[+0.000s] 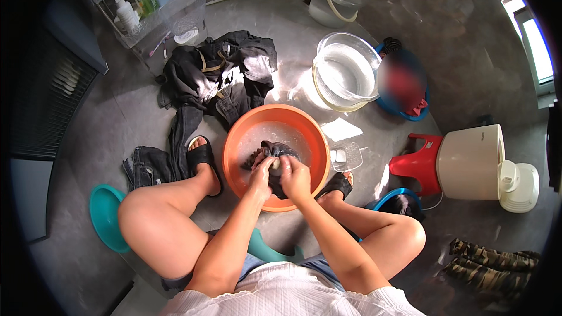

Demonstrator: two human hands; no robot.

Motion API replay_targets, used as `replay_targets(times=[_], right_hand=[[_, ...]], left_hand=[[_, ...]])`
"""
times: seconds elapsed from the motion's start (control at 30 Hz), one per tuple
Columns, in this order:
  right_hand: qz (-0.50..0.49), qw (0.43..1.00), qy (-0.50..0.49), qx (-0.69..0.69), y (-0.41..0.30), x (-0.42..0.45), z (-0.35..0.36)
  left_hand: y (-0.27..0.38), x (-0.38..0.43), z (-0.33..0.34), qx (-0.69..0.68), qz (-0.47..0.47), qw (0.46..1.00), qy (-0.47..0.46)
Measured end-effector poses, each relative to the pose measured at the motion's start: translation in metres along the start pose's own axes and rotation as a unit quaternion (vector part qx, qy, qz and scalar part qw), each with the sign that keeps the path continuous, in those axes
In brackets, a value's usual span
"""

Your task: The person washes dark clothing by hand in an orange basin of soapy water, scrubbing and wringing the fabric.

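An orange plastic basin (pixel 232 153) with cloudy, sudsy water stands on the floor between my feet. Over it, my left hand (pixel 262 175) and my right hand (pixel 295 177) hold a wet dark garment (pixel 281 149) from both sides, bunched up and partly in the water. A small pale lump, perhaps soap, shows between my fingers; which hand has it I cannot tell. Just right of the basin lies a clear plastic dish (pixel 351 158) with a white block in it. My palms and part of the garment are hidden.
Dark clothes (pixel 189 70) lie heaped at the upper left. A clear water-filled tub (pixel 344 70), a translucent bucket (pixel 333 4) and a blue basin (pixel 415 116) with red cloth stand beyond. A cream appliance (pixel 470 162) rests on a red stool (pixel 417 162). A teal basin (pixel 103 215) is left, camouflage cloth (pixel 487 267) lower right.
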State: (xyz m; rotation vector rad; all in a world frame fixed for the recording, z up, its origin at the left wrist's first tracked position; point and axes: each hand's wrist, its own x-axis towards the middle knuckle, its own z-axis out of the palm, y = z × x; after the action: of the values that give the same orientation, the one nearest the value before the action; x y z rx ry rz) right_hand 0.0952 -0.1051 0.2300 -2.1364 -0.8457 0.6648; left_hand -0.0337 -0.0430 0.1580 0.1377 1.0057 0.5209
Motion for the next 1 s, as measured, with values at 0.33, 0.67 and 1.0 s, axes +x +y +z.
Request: replay_targets(times=[0.33,0.67,1.0], right_hand=[[0.115,0.892,0.090,0.429,0.119,0.056,-0.065],[0.058,0.937,0.160,0.306,0.121,0.050,-0.088],[0.263,0.918,-0.185,0.233,0.125,0.001,-0.007]], left_hand=[[0.039,0.024,0.002,0.166,0.196,0.960,-0.113],[0.038,0.029,-0.041,0.224,0.239,0.945,-0.023],[0.024,0.010,-0.046,0.457,0.237,0.847,-0.131]])
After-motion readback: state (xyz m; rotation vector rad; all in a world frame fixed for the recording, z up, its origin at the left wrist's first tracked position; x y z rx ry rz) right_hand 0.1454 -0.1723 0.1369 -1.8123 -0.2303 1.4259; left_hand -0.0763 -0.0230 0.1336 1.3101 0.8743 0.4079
